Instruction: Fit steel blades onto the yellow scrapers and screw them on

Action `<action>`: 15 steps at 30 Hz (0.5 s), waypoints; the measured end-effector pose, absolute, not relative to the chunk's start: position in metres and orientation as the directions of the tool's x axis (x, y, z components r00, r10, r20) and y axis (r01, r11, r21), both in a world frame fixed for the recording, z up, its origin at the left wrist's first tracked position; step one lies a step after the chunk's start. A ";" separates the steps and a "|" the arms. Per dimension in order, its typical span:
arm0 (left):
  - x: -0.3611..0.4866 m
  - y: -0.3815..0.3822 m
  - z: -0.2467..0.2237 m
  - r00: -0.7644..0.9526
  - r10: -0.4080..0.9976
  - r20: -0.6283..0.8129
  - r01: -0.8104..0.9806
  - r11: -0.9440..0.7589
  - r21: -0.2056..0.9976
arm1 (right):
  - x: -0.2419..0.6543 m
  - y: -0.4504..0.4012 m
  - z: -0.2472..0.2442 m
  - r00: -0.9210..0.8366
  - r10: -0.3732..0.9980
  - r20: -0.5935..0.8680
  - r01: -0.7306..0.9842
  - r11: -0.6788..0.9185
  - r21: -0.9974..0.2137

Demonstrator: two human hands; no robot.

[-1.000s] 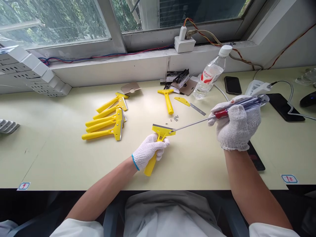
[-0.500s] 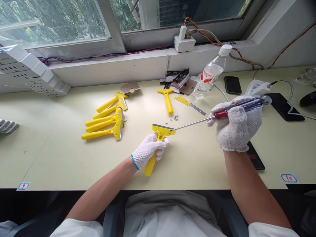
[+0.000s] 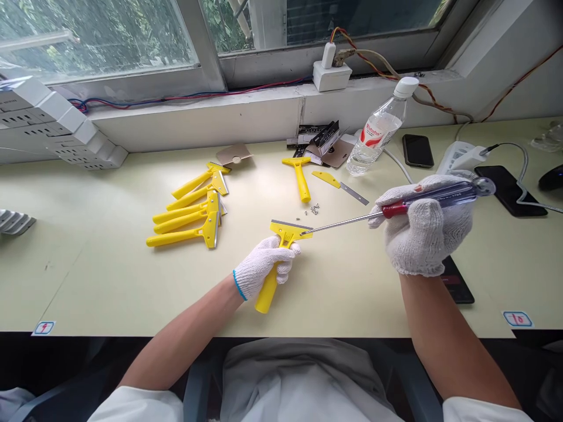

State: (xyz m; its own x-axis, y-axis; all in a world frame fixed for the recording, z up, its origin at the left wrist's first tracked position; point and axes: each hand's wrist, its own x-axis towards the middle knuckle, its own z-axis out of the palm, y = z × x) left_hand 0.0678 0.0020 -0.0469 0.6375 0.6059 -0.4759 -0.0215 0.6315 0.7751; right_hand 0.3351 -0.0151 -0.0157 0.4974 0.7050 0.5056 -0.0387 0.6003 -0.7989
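One yellow scraper (image 3: 288, 232), near the front of the desk (image 3: 109, 281): your left hand (image 3: 266, 264) clasps its handle (image 3: 266, 298), presumably steadying it against the screwdriver (image 3: 393, 210) that your right hand (image 3: 422, 234) grips.

Screws (image 3: 315, 209) lie on the table (image 3: 109, 293) behind the held scraper (image 3: 288, 232), right of clustered scrapers (image 3: 208, 230).

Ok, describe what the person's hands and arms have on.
The left hand wears a white knitted glove with a blue-edged cuff. The right hand wears another white glove, no blue edging visible. The forearms are bare below pale sleeves.
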 end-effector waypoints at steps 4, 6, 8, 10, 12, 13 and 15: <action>0.068 0.002 -0.047 0.634 0.607 -0.479 -0.025 0.635 0.772 | 0.334 -0.016 -0.013 0.492 0.712 0.501 -0.008 0.579 -0.816; 0.068 0.002 -0.048 0.633 0.610 -0.476 -0.027 0.633 0.774 | 0.334 -0.016 -0.014 0.496 0.704 0.508 0.023 0.574 -0.818; 0.068 0.002 -0.048 0.637 0.610 -0.471 -0.026 0.628 0.778 | 0.336 -0.014 -0.016 0.494 0.687 0.532 0.045 0.591 -0.805; 0.068 0.002 -0.048 0.639 0.611 -0.468 -0.026 0.625 0.780 | 0.338 -0.011 -0.019 0.471 0.669 0.575 0.065 0.624 -0.779; 0.067 0.002 -0.048 0.640 0.609 -0.468 -0.021 0.623 0.782 | 0.340 -0.008 -0.021 0.437 0.652 0.620 0.080 0.658 -0.749; 0.067 0.002 -0.048 0.640 0.610 -0.468 -0.018 0.620 0.784 | 0.341 -0.007 -0.022 0.420 0.646 0.638 0.085 0.672 -0.736; 0.068 0.001 -0.048 0.640 0.611 -0.466 -0.011 0.614 0.789 | 0.341 -0.007 -0.023 0.399 0.637 0.659 0.094 0.687 -0.721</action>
